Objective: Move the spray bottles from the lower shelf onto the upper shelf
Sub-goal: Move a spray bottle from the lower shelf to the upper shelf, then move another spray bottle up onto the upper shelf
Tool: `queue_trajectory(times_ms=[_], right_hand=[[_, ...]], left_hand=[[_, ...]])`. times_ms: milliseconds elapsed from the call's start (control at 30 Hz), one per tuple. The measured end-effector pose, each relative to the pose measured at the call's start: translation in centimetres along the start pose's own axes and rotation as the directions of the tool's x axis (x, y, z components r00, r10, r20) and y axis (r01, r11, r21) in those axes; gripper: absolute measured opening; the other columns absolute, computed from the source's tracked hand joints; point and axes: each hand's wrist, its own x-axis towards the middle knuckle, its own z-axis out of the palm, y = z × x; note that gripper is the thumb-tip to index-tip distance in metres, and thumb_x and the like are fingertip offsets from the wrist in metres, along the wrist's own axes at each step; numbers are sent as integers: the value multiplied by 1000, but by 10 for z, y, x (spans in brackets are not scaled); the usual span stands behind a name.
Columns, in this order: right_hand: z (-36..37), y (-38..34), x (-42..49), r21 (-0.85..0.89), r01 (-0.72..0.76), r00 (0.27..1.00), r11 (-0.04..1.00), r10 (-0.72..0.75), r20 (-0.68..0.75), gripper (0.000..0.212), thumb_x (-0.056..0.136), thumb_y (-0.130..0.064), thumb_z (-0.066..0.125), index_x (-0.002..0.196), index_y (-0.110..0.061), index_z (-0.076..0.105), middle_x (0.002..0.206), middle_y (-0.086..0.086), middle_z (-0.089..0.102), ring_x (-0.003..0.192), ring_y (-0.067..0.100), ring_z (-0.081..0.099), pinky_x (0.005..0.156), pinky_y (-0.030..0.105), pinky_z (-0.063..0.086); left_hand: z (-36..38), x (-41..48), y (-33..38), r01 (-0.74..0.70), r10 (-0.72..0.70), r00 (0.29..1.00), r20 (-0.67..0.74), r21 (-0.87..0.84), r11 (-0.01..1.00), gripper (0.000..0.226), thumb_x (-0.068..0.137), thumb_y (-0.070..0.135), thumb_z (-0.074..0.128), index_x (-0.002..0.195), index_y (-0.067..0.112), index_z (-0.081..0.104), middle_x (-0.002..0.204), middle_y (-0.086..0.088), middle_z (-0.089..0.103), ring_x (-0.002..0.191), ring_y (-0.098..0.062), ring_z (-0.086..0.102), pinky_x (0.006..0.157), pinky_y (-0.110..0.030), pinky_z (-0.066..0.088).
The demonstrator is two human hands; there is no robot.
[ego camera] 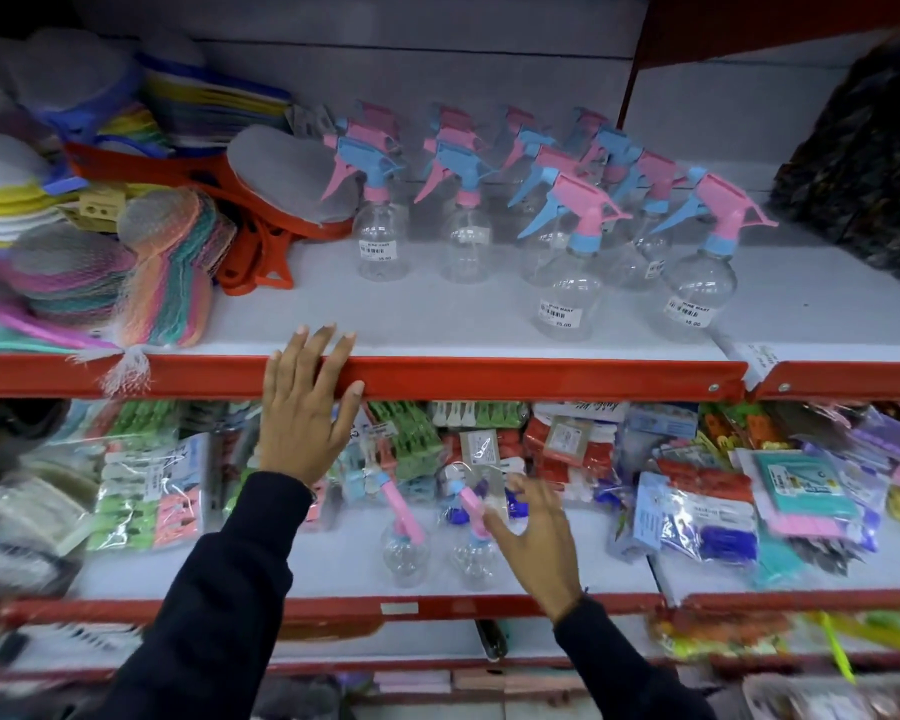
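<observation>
Two clear spray bottles with pink and blue heads stand on the lower shelf [333, 574]: one on the left [404, 550] and one on the right [471, 556]. My right hand [533, 537] is at the right bottle's pink head, fingers spread around it, touching but not closed. My left hand [305, 407] lies flat on the red front edge of the upper shelf [541, 379], holding nothing. Several more spray bottles [567, 283] stand in rows on the upper shelf.
Netted scrub pads [141, 283] and red hangers [261, 236] fill the upper shelf's left. A dark bundle [863, 184] sits at its right. Packets of clothes pegs [146, 491] and bagged goods [749, 491] flank the two lower bottles.
</observation>
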Motion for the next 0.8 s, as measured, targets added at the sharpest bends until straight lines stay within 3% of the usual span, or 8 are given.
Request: queue_trajectory(times_ms=[133,267,400,533,600,700,800], right_hand=[[30,25,-3,-78,-134,963,988,148,224,55,75,-35,74,120,-16,49,114,1,53,105,19,51,84,30,44],[43,33,0,-29,-145,965,989,148,217,32,77,-18,74,104,-12,58,98,1,54,92,20,55,72,20,39],[30,26,-1,169,-200,974,965,177,139,28,72,-11,78,93,-21,62,90,1,61,80,19,59,63,8,44],[-2,1,-5,265,-139,990,954,142,9,32,71,-15,78,80,-38,59,89,4,66,80,23,61,61,16,45],[-21,-20,-4,304,-79,994,949,98,-48,29,71,-19,79,80,-39,60,86,5,65,78,24,60,62,22,46],[-50,-58,3,395,76,987,916,-13,-159,24,67,-33,77,85,-38,61,80,5,64,69,13,58,59,18,48],[-75,-94,19,448,216,958,867,-101,-267,30,65,-53,74,89,-39,65,85,3,67,72,24,62,65,32,56]], left_hand=[[2,0,0,0,0,1000,-14,-8,1000,48,92,38,36,138,23,35,145,-4,40,140,-21,19,116,-30,-2],[2,0,-1,-12,12,1000,-25,-4,1000,48,92,38,37,138,24,34,144,-5,41,139,-19,18,116,-29,-4],[3,0,0,-10,10,999,-36,-20,1000,47,92,37,38,137,23,35,144,-4,41,139,-19,18,116,-27,-7],[4,0,1,0,-2,999,-43,-40,999,47,92,36,38,137,23,36,144,-4,41,139,-19,18,116,-28,-8],[4,1,1,1,-2,999,-42,-35,999,47,92,37,37,138,23,36,144,-4,41,139,-19,18,116,-28,-7],[6,2,0,-3,2,999,-36,-35,999,48,92,38,36,138,23,35,143,-5,42,139,-19,18,116,-30,-6],[6,2,-1,-7,6,999,-36,-51,999,48,92,37,36,137,23,36,142,-5,42,139,-20,19,116,-31,-3]])
